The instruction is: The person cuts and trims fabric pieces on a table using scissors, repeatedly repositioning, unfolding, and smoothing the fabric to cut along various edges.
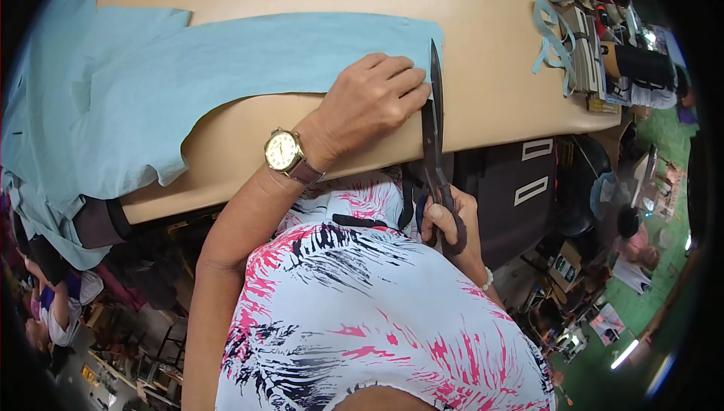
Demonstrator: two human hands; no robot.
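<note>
A piece of light blue fabric (256, 53) lies along the table, its narrow end reaching the scissors. My left hand (373, 98), with a watch (283, 150) on its wrist, rests near that end with curled fingers gripping the fabric's edge. My right hand (460, 222) is closed round the handles of large dark scissors (433, 132). The blades point away from me across the cloth's right end and look nearly closed. My left fingertips sit just left of the blades, and my palm is hidden.
The tan table (498, 56) ends just in front of my body. Thin blue fabric strips (554, 38) lie beside a stack of boards or books (582, 53) at the right. More blue cloth hangs off the table's left edge. Other people are in the background on both sides.
</note>
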